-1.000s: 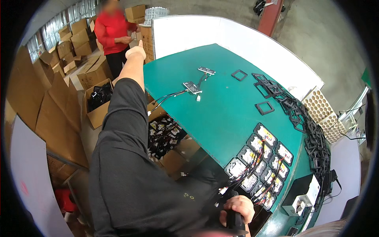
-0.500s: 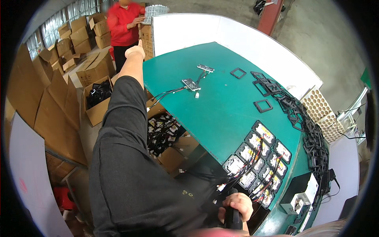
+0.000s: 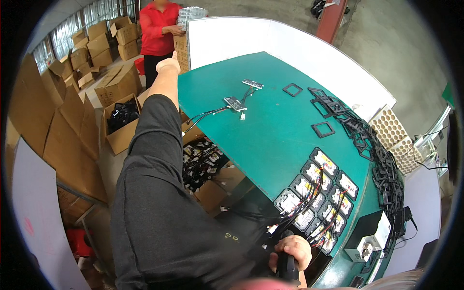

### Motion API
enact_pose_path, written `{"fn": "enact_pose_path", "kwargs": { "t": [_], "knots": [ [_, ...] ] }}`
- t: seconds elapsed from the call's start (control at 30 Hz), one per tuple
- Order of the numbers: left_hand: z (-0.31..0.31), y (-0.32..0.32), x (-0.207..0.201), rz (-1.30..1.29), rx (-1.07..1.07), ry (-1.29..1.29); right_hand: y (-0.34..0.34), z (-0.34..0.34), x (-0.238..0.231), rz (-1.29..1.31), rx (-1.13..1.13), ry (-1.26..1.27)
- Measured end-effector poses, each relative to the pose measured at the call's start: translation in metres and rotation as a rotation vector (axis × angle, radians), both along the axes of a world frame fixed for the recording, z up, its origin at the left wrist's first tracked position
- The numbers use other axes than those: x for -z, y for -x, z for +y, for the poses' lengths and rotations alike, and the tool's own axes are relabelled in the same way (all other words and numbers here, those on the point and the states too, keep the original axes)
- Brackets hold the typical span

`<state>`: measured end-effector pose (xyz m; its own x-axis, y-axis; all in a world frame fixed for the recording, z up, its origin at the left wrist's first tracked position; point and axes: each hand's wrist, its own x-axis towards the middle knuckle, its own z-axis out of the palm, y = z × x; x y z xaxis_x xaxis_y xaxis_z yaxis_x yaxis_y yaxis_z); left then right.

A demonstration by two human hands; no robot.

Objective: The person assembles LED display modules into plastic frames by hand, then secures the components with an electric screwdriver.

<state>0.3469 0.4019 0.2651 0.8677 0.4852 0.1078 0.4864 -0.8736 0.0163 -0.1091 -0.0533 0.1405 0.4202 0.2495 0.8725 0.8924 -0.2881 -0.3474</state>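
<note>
My left arm, in a black sleeve, reaches out past the table's left edge. At its end my left hand (image 3: 167,65) is raised with one finger stretched out, and nothing shows in it; its other fingers are mostly hidden. Low in the view my right hand (image 3: 294,251) is wrapped round a thick black handle-like object (image 3: 288,268), whose kind I cannot make out. Just beyond that hand lie rows of black-framed modules (image 3: 305,218) with white inner parts and wires. Two small display circuit boards (image 3: 235,103) with cables lie on the green table (image 3: 227,77).
Black frames (image 3: 355,130) are heaped along the right side, beside honeycomb-like trays (image 3: 386,124) and a black-and-white device (image 3: 368,237). Below the left edge, a carton (image 3: 212,192) stands by wired parts. A person in red (image 3: 159,31) stands near stacked cartons (image 3: 99,48).
The person in red has moved a little to the right in the view. My left arm stays stretched out, and my right hand keeps its hold on the black object.
</note>
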Motion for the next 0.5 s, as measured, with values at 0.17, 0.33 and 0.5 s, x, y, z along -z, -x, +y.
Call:
{"fn": "enact_pose_path", "kwargs": {
  "t": [0.17,0.33,0.5],
  "knots": [
    [-0.001,-0.001,0.005,-0.004,0.023,-0.01,0.001,0.0,0.001,-0.003,0.013,0.0],
    [-0.003,-0.005,0.017,-0.018,0.077,-0.017,0.001,0.002,0.001,-0.01,0.019,-0.002],
    [-0.053,-0.004,0.028,-0.06,0.416,-0.098,0.004,0.001,0.0,-0.009,0.022,0.0]
  ]
}}
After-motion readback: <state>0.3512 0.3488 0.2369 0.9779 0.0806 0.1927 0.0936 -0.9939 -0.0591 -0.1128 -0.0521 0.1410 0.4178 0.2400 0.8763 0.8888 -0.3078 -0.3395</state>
